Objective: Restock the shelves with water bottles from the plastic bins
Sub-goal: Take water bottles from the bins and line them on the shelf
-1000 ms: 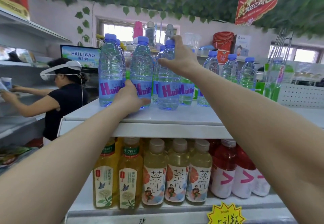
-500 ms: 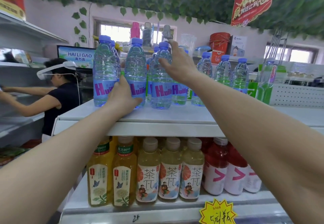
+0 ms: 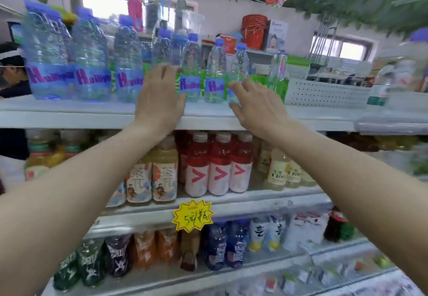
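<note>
Now my left hand [image 3: 159,101] and my right hand [image 3: 257,108] are both up at the front edge of the top shelf [image 3: 69,116], and neither one holds anything. My fingers are loose and a little spread.

What could go wrong? The water bottles [image 3: 128,64] stand close together in a row near the front edge. If I bump one with my fingers, it could tip and knock the next ones down, or roll off the edge. The picture is blurry, so I think I am moving fast, and that makes a bump more likely.

My left fingers [image 3: 166,71] are up in front of the middle bottles, maybe touching them; I cannot tell. My right fingers [image 3: 238,87] are just beside the small bottle [image 3: 239,68] at the right end of the row. The big bottles stand toward the left end of the shelf. I see no bins here.
</note>
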Available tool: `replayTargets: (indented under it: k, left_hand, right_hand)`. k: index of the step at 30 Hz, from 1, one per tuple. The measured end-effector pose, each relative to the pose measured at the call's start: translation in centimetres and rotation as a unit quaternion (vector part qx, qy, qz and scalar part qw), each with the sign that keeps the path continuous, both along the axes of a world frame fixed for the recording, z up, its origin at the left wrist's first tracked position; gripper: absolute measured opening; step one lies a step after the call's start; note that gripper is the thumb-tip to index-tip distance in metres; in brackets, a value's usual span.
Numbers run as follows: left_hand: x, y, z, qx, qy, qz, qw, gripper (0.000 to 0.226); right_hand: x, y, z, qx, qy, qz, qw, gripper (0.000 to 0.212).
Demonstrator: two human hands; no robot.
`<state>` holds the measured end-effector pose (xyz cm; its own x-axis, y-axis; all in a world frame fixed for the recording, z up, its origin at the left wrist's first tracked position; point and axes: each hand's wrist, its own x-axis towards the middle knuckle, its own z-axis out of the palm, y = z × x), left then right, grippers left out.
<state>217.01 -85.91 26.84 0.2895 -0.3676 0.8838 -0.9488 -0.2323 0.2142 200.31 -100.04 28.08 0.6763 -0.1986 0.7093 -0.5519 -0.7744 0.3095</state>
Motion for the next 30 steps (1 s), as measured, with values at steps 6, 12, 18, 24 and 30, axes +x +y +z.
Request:
replayTargets:
  k: [6, 12, 18, 24, 30]
  left_hand:
    - [-14.8, -7.9, -8.0, 0.077, -0.030, -0.117, 0.990, 0.042]
    - [-27.7, -14.3, -23.0, 0.206, 0.017, -0.211, 0.955, 0.042]
    - [-34.7, -14.1, -43.8, 0.368, 0.060, -0.286, 0.883, 0.041]
    - [-36.9, -7.7, -64.9, 0.501, 0.132, -0.294, 0.803, 0.049]
    - [-37.4, -2.2, -83.5, 0.606, 0.189, -0.258, 0.728, 0.057]
  right_hand:
    - [-15.5, -4.3, -9.1, 0.032, 0.023, -0.065, 0.997, 0.047]
    - [-29.0, -6.5, -24.0, 0.178, 0.075, -0.130, 0.973, 0.049]
    - [-37.0, -5.0, -43.1, 0.373, 0.098, -0.166, 0.907, 0.054]
    - [-40.7, -0.1, -64.8, 0.556, 0.102, -0.226, 0.793, 0.052]
    - [-42.3, 4.5, -84.0, 0.651, 0.165, -0.292, 0.681, 0.054]
